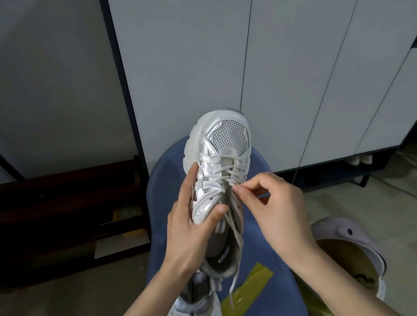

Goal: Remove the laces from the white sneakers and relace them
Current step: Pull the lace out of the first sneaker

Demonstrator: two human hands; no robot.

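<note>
A white and silver sneaker (222, 141) is held toe-up over a blue seat (260, 254). My left hand (188, 226) grips its left side, thumb across the upper. My right hand (270, 202) pinches the white lace (219, 179) at an eyelet on the shoe's right side. Loose lace ends (235, 277) hang down past the tongue. A second white sneaker (194, 312) lies lower on the seat, partly hidden by my left forearm.
Yellow tape (248, 296) is stuck on the blue seat. A lilac clog (348, 246) lies on the floor at right. Grey cabinet doors (269, 62) stand ahead, and a dark wooden shelf (62, 212) is at left.
</note>
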